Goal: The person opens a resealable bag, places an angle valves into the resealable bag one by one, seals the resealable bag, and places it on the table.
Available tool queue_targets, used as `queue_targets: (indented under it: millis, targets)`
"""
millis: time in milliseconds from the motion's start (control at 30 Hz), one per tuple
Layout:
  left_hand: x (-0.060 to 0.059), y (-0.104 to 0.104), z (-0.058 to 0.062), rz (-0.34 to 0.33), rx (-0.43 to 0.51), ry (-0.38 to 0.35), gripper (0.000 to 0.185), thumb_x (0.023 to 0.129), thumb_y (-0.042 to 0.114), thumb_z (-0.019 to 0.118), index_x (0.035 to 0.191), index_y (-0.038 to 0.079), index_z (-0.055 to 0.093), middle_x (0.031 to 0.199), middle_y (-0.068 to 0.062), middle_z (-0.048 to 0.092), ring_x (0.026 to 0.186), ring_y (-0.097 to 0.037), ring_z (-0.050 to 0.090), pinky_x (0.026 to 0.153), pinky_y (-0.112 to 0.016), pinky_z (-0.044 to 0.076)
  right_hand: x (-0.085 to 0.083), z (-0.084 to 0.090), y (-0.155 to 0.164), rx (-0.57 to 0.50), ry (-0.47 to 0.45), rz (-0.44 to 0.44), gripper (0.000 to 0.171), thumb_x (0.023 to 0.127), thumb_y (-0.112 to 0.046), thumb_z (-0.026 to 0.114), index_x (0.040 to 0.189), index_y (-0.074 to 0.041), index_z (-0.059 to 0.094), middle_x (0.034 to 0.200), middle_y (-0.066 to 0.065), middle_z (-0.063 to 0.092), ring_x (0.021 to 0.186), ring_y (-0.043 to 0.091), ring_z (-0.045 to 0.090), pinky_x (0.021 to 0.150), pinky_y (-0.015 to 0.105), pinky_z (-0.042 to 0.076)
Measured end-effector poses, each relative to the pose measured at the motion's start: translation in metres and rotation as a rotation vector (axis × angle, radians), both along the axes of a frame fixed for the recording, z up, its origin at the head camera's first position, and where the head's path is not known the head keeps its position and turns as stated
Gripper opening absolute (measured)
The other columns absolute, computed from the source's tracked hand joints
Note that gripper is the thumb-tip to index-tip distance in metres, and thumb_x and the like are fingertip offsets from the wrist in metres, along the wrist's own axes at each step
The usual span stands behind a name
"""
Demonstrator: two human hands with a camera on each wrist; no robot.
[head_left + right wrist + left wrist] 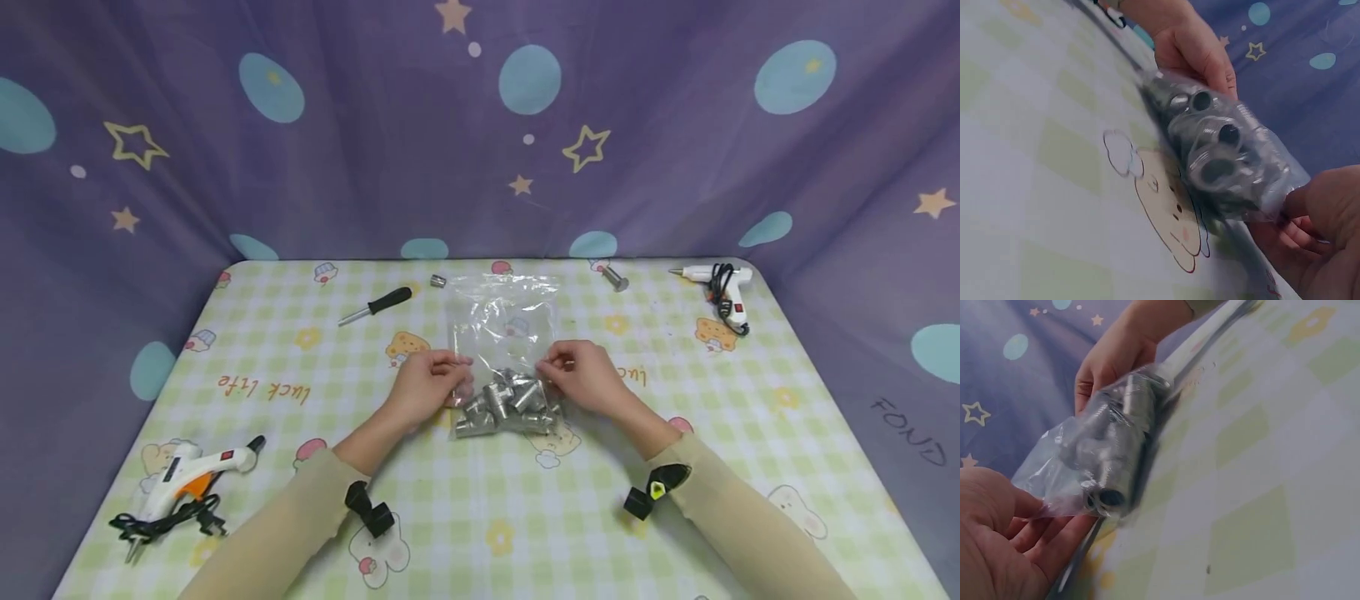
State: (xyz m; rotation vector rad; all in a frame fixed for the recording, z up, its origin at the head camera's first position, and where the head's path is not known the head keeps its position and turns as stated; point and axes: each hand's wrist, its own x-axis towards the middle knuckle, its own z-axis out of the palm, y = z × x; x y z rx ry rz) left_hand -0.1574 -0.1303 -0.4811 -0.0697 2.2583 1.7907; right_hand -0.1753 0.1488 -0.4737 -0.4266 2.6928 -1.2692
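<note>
I pinch the bag point(501, 333) both sides, left hand point(427, 387), right hand point(585, 377); fittings point(506, 404) all inside, nothing out yet.

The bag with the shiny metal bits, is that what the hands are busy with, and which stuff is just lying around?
In use:
clear plastic bag
metal fittings inside it
left hand and right hand, each pinching the bag

Just lying about:
screwdriver
glue gun near left
glue gun far right
two loose metal pieces
</note>
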Motion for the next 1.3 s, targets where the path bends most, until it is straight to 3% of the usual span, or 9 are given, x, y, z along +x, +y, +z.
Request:
queue_targets:
  millis: [200, 367, 533, 667, 800, 900, 1100, 1167, 1300]
  targets:
    - [-0.009, -0.001, 0.0, 0.034, -0.05, 0.013, 0.022, 0.101, 0.008, 0.071, 0.118, -0.005, 0.072, 0.091, -0.019, 0.079, 0.061, -0.008, 0.072, 0.058, -0.026, 0.063, -0.011, -0.011, -0.008, 0.147, 0.175, -0.043, 0.024, 0.095, -0.025, 0.081, 0.076, -0.016, 0.069, 0.067, -0.005, 0.068, 0.06, 0.008, 0.057, 0.065, 0.03, 0.05]
    - [-0.009, -0.002, 0.0, 0.031, -0.132, 0.068, 0.037, 0.098, 0.015, 0.077, 0.127, -0.005, 0.068, 0.089, -0.017, 0.08, 0.057, -0.01, 0.073, 0.057, -0.028, 0.062, -0.007, -0.011, -0.009, 0.169, 0.243, -0.085, 0.025, 0.096, -0.025, 0.08, 0.084, -0.013, 0.061, 0.067, -0.002, 0.064, 0.057, 0.01, 0.053, 0.06, 0.03, 0.047]
    - [-0.001, -0.005, 0.006, -0.03, -0.207, 0.072, 0.063, 0.091, 0.027, 0.086, 0.143, 0.003, 0.061, 0.101, -0.01, 0.082, 0.079, -0.014, 0.078, 0.075, -0.031, 0.064, 0.011, -0.003, -0.001, 0.085, 0.196, -0.047, 0.027, 0.102, -0.029, 0.073, 0.104, -0.009, 0.056, 0.081, 0.001, 0.066, 0.066, 0.01, 0.06, 0.063, 0.029, 0.051]
    - [0.006, -0.009, 0.011, -0.087, -0.232, 0.105, 0.072, 0.086, 0.026, 0.09, 0.147, 0.005, 0.058, 0.108, -0.009, 0.081, 0.093, -0.02, 0.08, 0.089, -0.038, 0.064, 0.025, 0.003, 0.006, 0.059, 0.129, 0.066, 0.04, 0.096, -0.029, 0.08, 0.118, -0.008, 0.054, 0.091, 0.002, 0.068, 0.074, 0.009, 0.065, 0.069, 0.027, 0.056]
    - [0.01, -0.009, 0.011, -0.108, -0.261, 0.169, 0.071, 0.084, 0.02, 0.092, 0.145, 0.002, 0.06, 0.105, -0.011, 0.081, 0.091, -0.022, 0.081, 0.087, -0.038, 0.065, 0.031, 0.003, 0.007, 0.115, 0.135, 0.14, 0.041, 0.09, -0.025, 0.085, 0.119, -0.009, 0.062, 0.092, 0.002, 0.07, 0.075, 0.009, 0.066, 0.07, 0.025, 0.057]
    - [0.013, -0.008, 0.01, -0.113, -0.28, 0.217, 0.072, 0.083, 0.014, 0.092, 0.145, 0.0, 0.059, 0.102, -0.013, 0.081, 0.087, -0.023, 0.081, 0.084, -0.035, 0.066, 0.031, 0.004, 0.006, 0.148, 0.141, 0.117, 0.04, 0.088, -0.025, 0.088, 0.119, -0.009, 0.068, 0.096, 0.001, 0.072, 0.077, 0.008, 0.066, 0.071, 0.024, 0.057]
    - [0.018, -0.009, 0.008, -0.081, -0.33, 0.338, 0.098, 0.077, 0.007, 0.095, 0.159, 0.005, 0.043, 0.117, -0.016, 0.074, 0.08, -0.019, 0.077, 0.078, -0.033, 0.065, 0.03, 0.008, 0.007, 0.195, 0.155, 0.089, 0.046, 0.084, -0.028, 0.091, 0.122, -0.008, 0.075, 0.104, 0.004, 0.07, 0.079, 0.005, 0.064, 0.076, 0.029, 0.056]
    - [0.018, -0.01, 0.008, -0.087, -0.366, 0.394, 0.094, 0.076, 0.008, 0.095, 0.157, 0.006, 0.048, 0.119, -0.016, 0.07, 0.079, -0.017, 0.074, 0.074, -0.029, 0.064, 0.03, 0.009, 0.007, 0.215, 0.173, 0.097, 0.047, 0.084, -0.029, 0.09, 0.123, -0.007, 0.076, 0.108, 0.007, 0.068, 0.081, 0.006, 0.064, 0.079, 0.031, 0.055]
    - [0.017, -0.016, 0.007, -0.153, -0.5, 0.505, 0.065, 0.081, 0.016, 0.092, 0.141, 0.007, 0.069, 0.113, -0.014, 0.067, 0.078, -0.017, 0.065, 0.069, -0.025, 0.058, 0.03, 0.01, 0.01, 0.239, 0.212, 0.104, 0.049, 0.086, -0.031, 0.088, 0.127, -0.006, 0.075, 0.118, 0.01, 0.067, 0.091, 0.016, 0.067, 0.083, 0.037, 0.056]
